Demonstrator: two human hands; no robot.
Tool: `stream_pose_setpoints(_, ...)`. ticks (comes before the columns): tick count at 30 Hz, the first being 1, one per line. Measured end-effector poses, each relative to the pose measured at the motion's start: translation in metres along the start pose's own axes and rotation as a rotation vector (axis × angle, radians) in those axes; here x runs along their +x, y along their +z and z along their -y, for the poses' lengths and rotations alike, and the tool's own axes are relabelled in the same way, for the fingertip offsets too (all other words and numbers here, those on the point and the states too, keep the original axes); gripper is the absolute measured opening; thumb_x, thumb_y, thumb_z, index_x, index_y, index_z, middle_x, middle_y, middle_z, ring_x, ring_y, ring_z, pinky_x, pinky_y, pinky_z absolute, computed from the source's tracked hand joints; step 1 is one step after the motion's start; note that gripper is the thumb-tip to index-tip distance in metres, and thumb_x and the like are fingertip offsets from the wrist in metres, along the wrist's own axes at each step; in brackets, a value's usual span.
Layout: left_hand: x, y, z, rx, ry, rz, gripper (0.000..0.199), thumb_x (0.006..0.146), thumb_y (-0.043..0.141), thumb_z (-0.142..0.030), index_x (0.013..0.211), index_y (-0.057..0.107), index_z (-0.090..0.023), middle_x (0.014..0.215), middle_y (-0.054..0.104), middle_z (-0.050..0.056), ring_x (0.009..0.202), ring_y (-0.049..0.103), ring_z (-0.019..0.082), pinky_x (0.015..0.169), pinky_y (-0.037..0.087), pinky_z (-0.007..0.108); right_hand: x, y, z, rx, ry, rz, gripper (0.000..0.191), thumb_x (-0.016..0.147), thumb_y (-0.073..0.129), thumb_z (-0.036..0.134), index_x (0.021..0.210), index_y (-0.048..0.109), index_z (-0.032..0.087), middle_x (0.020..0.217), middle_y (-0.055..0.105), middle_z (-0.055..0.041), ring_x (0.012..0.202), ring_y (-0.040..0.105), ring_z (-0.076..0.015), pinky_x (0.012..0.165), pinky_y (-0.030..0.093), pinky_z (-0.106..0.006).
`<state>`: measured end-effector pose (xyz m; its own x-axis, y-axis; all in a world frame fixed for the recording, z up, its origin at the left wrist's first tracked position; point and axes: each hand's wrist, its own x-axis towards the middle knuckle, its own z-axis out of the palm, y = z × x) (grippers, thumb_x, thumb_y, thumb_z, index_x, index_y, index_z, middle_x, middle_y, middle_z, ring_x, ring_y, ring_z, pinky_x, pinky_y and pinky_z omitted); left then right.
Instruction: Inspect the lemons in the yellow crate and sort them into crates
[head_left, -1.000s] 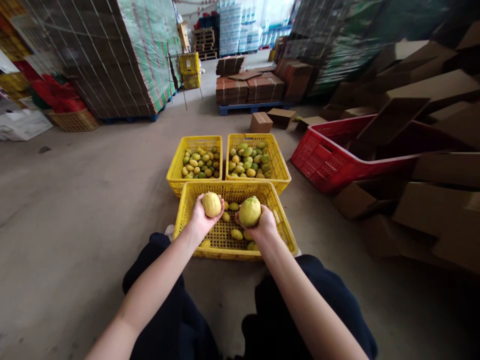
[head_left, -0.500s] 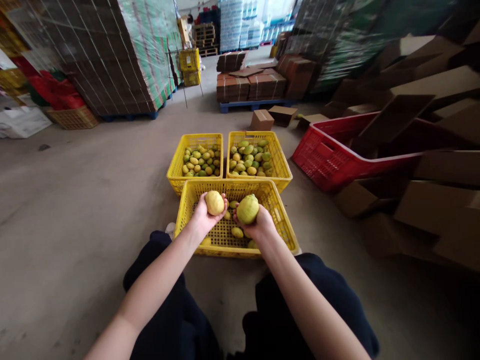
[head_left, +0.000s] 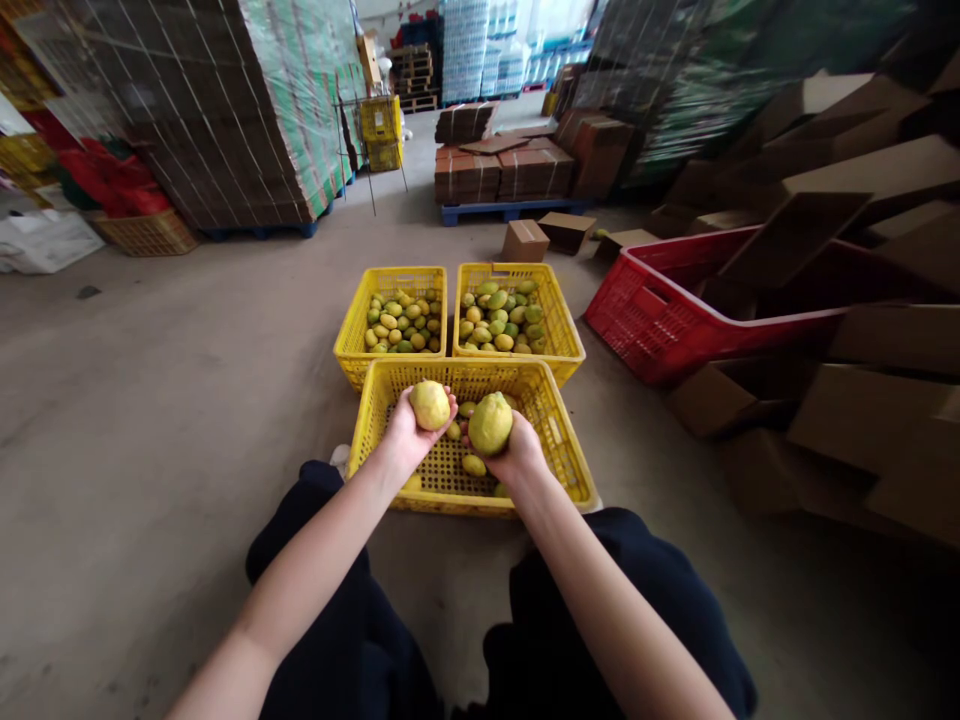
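Observation:
My left hand (head_left: 405, 432) holds a round pale yellow fruit (head_left: 430, 405), its fingers curled under and behind it. A larger yellow-green fruit (head_left: 490, 424) rests in my right hand (head_left: 519, 452), the fingers partly hidden behind it. Both hands are above the front yellow crate (head_left: 577, 485), with several fruits, one of them yellow (head_left: 473, 465), lying on its slotted bottom. Behind it stand a left yellow crate (head_left: 352, 325) and a right yellow crate (head_left: 564, 325), both holding many green and yellow fruits.
A red crate (head_left: 645, 325) with cardboard in it stands at the right, among piled cardboard boxes (head_left: 870, 410). Farther back are small open boxes (head_left: 525, 241), a blue pallet (head_left: 510, 212) with bundled cardboard, and a tall wrapped stack (head_left: 202, 120) at the left.
The fruit in my right hand has turned and shifted slightly left, along with the hand. My left hand has barely moved and still holds its fruit.

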<state>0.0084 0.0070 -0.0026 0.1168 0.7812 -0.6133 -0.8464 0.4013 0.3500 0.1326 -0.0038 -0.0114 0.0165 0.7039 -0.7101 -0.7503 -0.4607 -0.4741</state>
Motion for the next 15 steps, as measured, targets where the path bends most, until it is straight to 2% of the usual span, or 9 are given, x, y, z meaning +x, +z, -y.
stream_pose_setpoints(4,-0.0009,0.0012,-0.001,0.03,0.061,-0.018,0.016,0.085,0.053,-0.03,0.081,0.058,-0.016,0.072,0.062,0.003,0.062,0.062,0.015,0.054,0.056,0.028,-0.0003,-0.0001,-0.001,0.015,-0.023,-0.032,0.017,0.085,0.038,0.023,0.075,0.053,0.021,0.054,0.059,0.0027,0.045,0.054,-0.0156,0.046,0.046,-0.029)
stream_pose_setpoints(7,-0.0025,0.0028,-0.0029,-0.004,0.049,-0.05,0.016,0.081,0.06,-0.031,0.075,0.055,-0.017,0.067,0.059,0.002,0.062,0.061,0.015,0.055,0.056,0.026,-0.0006,-0.0016,-0.0001,0.037,-0.011,-0.018,0.02,0.086,0.038,0.027,0.074,0.053,0.021,0.055,0.06,0.002,0.045,0.055,-0.0159,0.042,0.043,-0.027)
stream_pose_setpoints(9,-0.0028,0.0032,-0.0033,-0.055,0.012,-0.05,0.017,0.082,0.057,-0.031,0.075,0.054,-0.017,0.067,0.059,0.002,0.062,0.061,0.014,0.055,0.056,0.026,0.0,-0.0026,0.0,0.037,0.009,-0.002,0.022,0.085,0.037,0.029,0.073,0.053,0.021,0.054,0.059,0.0011,0.044,0.055,-0.0165,0.04,0.041,-0.026)
stream_pose_setpoints(13,-0.0011,0.0022,-0.0018,-0.055,-0.071,-0.014,0.026,0.089,0.037,-0.027,0.082,0.058,-0.013,0.075,0.063,0.008,0.064,0.064,0.017,0.052,0.056,0.027,0.0022,-0.0031,-0.0018,0.018,0.058,-0.02,0.025,0.086,0.033,0.029,0.073,0.053,0.021,0.052,0.058,0.0,0.044,0.055,-0.0169,0.042,0.044,-0.028)
stream_pose_setpoints(15,-0.0007,0.0016,-0.0011,-0.03,-0.06,-0.015,0.025,0.088,0.037,-0.024,0.083,0.058,-0.012,0.076,0.065,0.01,0.067,0.065,0.019,0.054,0.057,0.029,0.0026,-0.0026,-0.0026,0.018,0.079,-0.024,0.025,0.087,0.032,0.027,0.074,0.052,0.021,0.053,0.059,-0.0004,0.046,0.057,-0.017,0.044,0.047,-0.029)
